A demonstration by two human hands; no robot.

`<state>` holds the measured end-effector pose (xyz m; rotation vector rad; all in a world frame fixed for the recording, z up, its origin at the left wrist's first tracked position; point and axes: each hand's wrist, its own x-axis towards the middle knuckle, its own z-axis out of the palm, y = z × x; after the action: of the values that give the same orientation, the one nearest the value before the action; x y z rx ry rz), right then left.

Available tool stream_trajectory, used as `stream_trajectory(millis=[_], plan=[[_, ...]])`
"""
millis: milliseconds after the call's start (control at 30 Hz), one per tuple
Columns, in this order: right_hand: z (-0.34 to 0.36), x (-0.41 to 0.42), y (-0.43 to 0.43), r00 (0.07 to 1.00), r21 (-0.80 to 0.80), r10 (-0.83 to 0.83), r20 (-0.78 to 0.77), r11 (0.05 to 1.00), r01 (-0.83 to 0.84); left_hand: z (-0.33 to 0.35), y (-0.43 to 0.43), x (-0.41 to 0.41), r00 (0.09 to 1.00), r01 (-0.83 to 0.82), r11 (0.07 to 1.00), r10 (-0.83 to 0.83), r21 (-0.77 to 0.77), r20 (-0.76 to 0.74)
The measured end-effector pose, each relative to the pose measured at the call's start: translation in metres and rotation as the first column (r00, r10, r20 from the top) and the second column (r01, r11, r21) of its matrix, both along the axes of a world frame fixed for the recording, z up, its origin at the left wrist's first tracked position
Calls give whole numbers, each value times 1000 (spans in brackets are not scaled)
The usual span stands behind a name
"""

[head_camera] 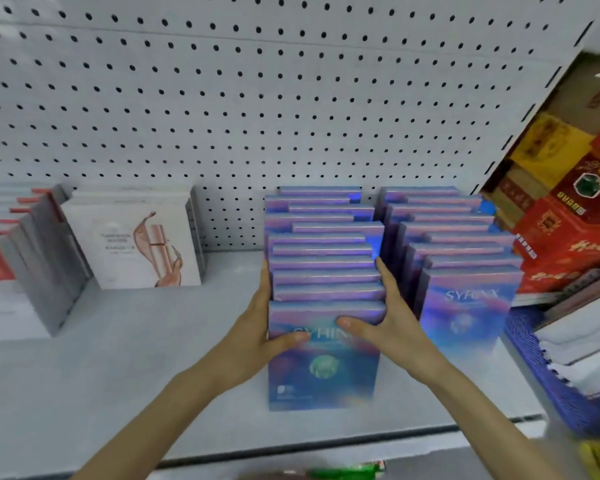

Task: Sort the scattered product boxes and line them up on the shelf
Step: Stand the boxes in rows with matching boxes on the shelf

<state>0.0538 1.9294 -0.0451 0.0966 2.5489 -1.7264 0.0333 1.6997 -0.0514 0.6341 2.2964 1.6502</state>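
Blue-purple boxes (323, 382) stand upright in two rows on the shelf (118, 375).

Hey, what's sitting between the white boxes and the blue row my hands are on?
Nothing: in the head view, only bare shelf separates the white boxes from the blue row.
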Motion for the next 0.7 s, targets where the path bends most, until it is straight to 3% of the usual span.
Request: stream_trajectory(millis=[233,400,500,567,700], plan=[[3,-3,-1,994,4,107,-21,994,-107,-1,-8,2,999,-23,998,25,-53,36],[16,-10,16,978,208,209,-24,958,-199,12,-12,-3,999,-41,988,36,-148,-38],[35,-17,21,949,419,315,-16,864,-280,21,-15,-12,985,-51,950,-3,-309,-170],[44,-24,22,925,507,378,41,790,-346,26,-15,-18,982,-16,912,-64,-411,-180],[41,-29,13,915,442,403,16,818,-368,26,-14,-20,992,11,932,-55,-361,-113]])
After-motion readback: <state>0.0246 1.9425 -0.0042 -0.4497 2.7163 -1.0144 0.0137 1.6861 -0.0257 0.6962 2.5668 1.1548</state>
